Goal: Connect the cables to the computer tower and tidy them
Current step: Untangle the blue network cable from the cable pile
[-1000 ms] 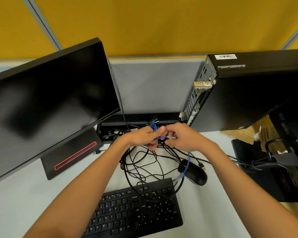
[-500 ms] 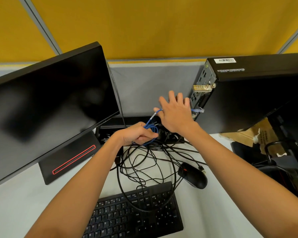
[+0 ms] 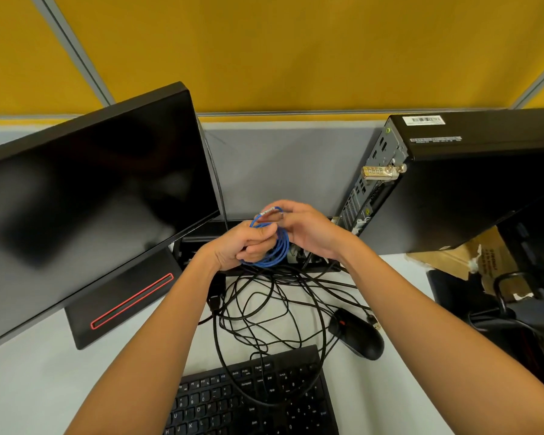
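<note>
Two big black things flank the hands: a dark monitor (image 3: 85, 196) tilted off to the left of the left hand (image 3: 242, 246), and the computer tower (image 3: 465, 180) standing to the right of the right hand (image 3: 311, 233), its rear port panel turned toward the hands. Both stand on the pale table (image 3: 29, 381), with a grey and yellow partition behind them. A brass-coloured padlock (image 3: 380, 172) hangs on the tower's rear edge, above and right of the right hand.

Nearer the person than the hands, a black keyboard (image 3: 252, 403) lies at the bottom edge, and a loose tangle of black cables (image 3: 264, 309) spreads on the table between it and the hands, one loop lying across the keys. A black mouse (image 3: 357, 337) sits below the right forearm, just right of the tangle. A torn piece of cardboard (image 3: 471, 259) lies right of the right wrist, under the tower's near corner.

Raised above the tangle, the left hand has its fingers curled round a small coil of blue cable (image 3: 278, 249), gripping it. The right hand is touching the same coil from the right, thumb and fingers bent toward the cable's pale end (image 3: 269, 211), which sticks up at the top of the coil; it seems to pinch the cable there, though the fingertips are partly hidden. The blue cable is not plugged into the tower and stays well left of its ports.
</note>
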The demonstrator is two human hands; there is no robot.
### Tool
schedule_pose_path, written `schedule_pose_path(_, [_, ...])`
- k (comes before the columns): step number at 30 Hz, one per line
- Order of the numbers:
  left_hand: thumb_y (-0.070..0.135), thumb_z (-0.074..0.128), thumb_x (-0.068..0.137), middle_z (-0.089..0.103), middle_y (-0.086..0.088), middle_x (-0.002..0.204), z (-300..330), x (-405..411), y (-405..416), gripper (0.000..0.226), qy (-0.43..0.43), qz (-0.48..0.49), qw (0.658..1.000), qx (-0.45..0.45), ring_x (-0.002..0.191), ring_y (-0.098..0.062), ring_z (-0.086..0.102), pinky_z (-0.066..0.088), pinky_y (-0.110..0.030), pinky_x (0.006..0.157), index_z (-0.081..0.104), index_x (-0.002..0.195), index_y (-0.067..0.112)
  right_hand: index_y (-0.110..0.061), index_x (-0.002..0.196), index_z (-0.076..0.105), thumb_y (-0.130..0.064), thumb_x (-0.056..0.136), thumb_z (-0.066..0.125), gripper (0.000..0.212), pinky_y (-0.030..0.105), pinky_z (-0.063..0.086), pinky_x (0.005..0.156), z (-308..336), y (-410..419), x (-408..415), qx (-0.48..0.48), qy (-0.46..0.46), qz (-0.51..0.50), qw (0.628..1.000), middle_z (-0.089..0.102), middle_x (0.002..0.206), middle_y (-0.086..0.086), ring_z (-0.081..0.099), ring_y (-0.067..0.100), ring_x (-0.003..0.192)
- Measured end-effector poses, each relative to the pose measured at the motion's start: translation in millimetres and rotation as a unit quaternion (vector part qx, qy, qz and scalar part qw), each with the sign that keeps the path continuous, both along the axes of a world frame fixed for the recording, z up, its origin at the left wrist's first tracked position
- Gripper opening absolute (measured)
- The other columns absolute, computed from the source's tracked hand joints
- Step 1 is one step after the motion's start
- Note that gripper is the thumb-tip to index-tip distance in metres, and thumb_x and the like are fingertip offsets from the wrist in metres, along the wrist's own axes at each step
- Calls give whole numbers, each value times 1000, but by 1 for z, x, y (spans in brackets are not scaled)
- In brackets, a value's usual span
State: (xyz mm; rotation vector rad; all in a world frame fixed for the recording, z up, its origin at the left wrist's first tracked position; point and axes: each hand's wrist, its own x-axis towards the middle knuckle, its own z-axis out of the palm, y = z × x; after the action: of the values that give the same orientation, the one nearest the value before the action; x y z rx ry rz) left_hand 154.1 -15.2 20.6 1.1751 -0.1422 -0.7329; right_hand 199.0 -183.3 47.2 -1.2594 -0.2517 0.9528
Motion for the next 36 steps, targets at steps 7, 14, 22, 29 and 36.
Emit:
schedule_pose_path(7, [51,37,92,28,7,37,0,4,-12,60,15,112,993,-27,28,-2,18,16,-16,33,33,42,18,-13,118,58,5,95,46,32,42,55,88,-3,-19,11,-218,-91,51,970,65,109,3,62,16,104])
schedule_pose_path(14, [56,30,93,27,7,38,2,2,-10,64,52,94,993,-55,28,-2,19,12,-19,34,31,41,19,-9,123,54,-27,104,36,32,44,39,97,-20,-19,10,-635,-361,141,669,29,135,14,35,37,125])
schedule_pose_path(22, [57,29,93,26,7,37,6,4,-20,63,44,79,996,-7,29,-5,14,10,-22,37,31,42,20,-10,78,61,-25,104,38,38,27,56,72,-14,-5,15,-224,-120,-165,953,62,71,10,62,18,67])
schedule_pose_path(29, [65,39,86,26,4,41,6,11,-39,62,20,184,976,115,34,-9,18,19,-19,36,25,50,17,-3,112,58,-21,96,56,24,37,54,93,-16,-28,8,-136,-44,-67,987,69,87,7,65,22,91])
schedule_pose_path(36, [64,51,86,38,2,39,9,15,-50,61,30,310,921,235,36,-10,34,32,-16,39,40,48,16,-12,130,41,9,88,58,50,42,49,96,-27,-40,-7,-91,-52,-104,989,72,97,9,67,26,98])
